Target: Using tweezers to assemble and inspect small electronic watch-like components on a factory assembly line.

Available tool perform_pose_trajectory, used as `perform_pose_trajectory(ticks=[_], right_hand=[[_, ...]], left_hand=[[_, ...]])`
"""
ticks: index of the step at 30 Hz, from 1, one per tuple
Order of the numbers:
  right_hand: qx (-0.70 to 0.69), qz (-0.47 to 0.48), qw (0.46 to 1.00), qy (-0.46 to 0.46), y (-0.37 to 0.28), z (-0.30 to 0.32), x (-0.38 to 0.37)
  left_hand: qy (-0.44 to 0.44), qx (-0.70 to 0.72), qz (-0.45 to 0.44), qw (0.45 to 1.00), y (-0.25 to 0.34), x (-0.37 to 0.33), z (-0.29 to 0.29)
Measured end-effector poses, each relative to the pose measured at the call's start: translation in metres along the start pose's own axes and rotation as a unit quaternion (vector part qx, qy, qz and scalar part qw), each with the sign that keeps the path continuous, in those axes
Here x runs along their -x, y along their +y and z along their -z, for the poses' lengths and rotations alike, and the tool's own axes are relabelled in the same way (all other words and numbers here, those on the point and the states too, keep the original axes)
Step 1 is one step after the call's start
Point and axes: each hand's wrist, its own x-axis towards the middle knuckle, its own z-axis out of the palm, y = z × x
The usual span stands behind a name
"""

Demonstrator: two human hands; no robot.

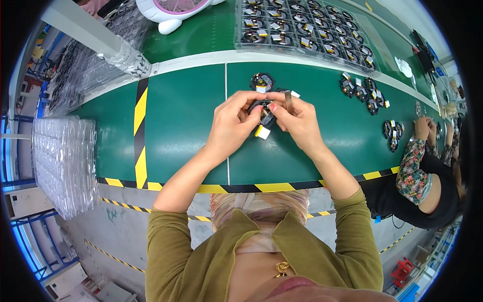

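Observation:
Above the green bench, my left hand (234, 122) and my right hand (298, 121) pinch a round black electronic module (266, 117) between them. Below it dangles a small white battery pack (262, 132) with a yellow edge. My thumbs press on the module's inner face, and the fingers hide part of its rim. A narrow grey-brown strip (288, 102) crosses the fingers of my right hand; its kind I cannot make out. Just beyond my fingertips rests a similar module (262, 80) with a white battery. Another one (283, 92) is mostly covered by my right hand.
Several more modules (372, 95) lie in groups at the right. A clear compartment tray (302, 49) full of modules stands at the back. Stacked clear plastic trays (65, 161) are at the left, near a white post (95, 35). A co-worker's hands (425, 128) are at far right.

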Motion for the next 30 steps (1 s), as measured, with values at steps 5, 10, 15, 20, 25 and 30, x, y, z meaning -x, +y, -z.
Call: perform_pose_trajectory(ticks=[5, 10, 15, 20, 25, 30], right_hand=[[-0.020, -0.031, 0.999, 0.003, -0.002, -0.007, 0.002], [-0.015, -0.014, 1.000, 0.019, 0.001, -0.009, 0.003], [0.014, 0.006, 1.000, 0.022, 0.008, -0.012, 0.006], [0.098, 0.129, 0.986, 0.038, 0.011, -0.012, 0.007], [0.052, 0.069, 0.995, 0.044, 0.008, -0.015, 0.009], [0.071, 0.074, 0.993, 0.050, 0.007, -0.014, 0.010]], left_hand=[[0.097, -0.211, -0.173, 0.957, -0.001, 0.000, 0.002], [0.122, -0.283, -0.184, 0.933, 0.003, 0.000, 0.002], [0.126, -0.293, -0.202, 0.926, -0.002, 0.000, 0.000], [0.123, -0.256, -0.166, 0.944, 0.001, 0.003, -0.001], [0.121, -0.218, -0.148, 0.957, -0.001, 0.003, -0.004], [0.119, -0.201, -0.125, 0.964, 0.001, 0.004, -0.006]])
